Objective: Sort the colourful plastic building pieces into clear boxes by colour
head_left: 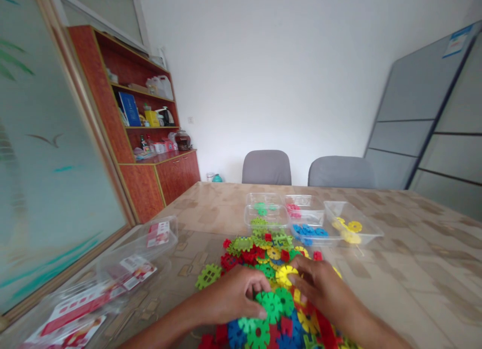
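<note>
My left hand point(243, 295) is over the front of a pile of plastic snowflake discs, its thumb and curled fingers closed at the edge of a green snowflake disc point(270, 306). To the right, my right hand point(320, 284) pinches a yellow snowflake disc point(286, 275) between thumb and fingers, above the pile. Around and under both hands lie more red, blue, yellow and green pieces, including a blue disc point(236, 335). A lime-green square piece point(208, 276) lies on the table left of the pile. My hands hide part of the heap.
Behind the pile stand clear plastic trays: one with green pieces point(261, 207), one with pink pieces point(293, 211), one with blue pieces point(311, 232), one with yellow pieces point(353, 227). Clear packaging with printed labels point(137, 271) lies at left. Two grey chairs point(266, 167) stand beyond the table point(406, 268).
</note>
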`<state>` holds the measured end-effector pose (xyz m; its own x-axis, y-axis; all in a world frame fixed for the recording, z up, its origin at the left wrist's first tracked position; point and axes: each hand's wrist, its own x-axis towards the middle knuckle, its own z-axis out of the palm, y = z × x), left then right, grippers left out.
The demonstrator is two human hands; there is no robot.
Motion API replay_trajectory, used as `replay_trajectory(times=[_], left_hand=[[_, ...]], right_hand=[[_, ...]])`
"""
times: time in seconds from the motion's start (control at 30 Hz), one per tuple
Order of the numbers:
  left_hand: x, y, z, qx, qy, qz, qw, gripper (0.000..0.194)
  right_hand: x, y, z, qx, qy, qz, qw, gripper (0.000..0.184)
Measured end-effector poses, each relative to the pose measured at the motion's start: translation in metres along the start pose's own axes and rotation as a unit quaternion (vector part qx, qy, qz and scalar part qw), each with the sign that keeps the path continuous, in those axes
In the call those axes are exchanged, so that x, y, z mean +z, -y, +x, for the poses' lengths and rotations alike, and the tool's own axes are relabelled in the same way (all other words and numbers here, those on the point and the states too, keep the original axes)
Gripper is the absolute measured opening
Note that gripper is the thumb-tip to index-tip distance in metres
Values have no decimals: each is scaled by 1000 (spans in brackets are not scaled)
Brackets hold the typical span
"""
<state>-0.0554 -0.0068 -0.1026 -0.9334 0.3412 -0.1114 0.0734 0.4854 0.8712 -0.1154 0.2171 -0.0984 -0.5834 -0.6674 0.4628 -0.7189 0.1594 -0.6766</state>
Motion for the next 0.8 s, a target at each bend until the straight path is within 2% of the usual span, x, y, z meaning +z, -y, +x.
replay_trajectory(times=[0.1, 0.23, 0.3, 0.37, 0.5, 0.67, 0.8], left_hand=[[5, 3, -1, -16, -9, 34, 999, 44], [11, 6, 4, -11, -14, -1, 1000, 34], [10, 5, 6, -14, -11, -30, 999, 25], [7, 2, 7, -12, -15, -46, 999, 21], [-2, 1, 10, 0, -42, -80, 996, 25], [-20, 5, 25, 27, -75, -119, 990, 38], [-54, 0, 49, 15, -140, -136, 981, 47]], right_hand=[[-10, -9, 0, -4, 5, -20, 1000, 26], [-25, -22, -2, -6, 53, -47, 998, 26], [-33, -25, -2, -15, 64, -63, 996, 26], [-39, -24, -1, -28, 46, -89, 995, 27], [-44, -19, 0, -28, 47, -93, 994, 27], [-45, -17, -2, -19, 66, -74, 995, 26], [-49, -16, -2, -27, 76, -63, 995, 26]])
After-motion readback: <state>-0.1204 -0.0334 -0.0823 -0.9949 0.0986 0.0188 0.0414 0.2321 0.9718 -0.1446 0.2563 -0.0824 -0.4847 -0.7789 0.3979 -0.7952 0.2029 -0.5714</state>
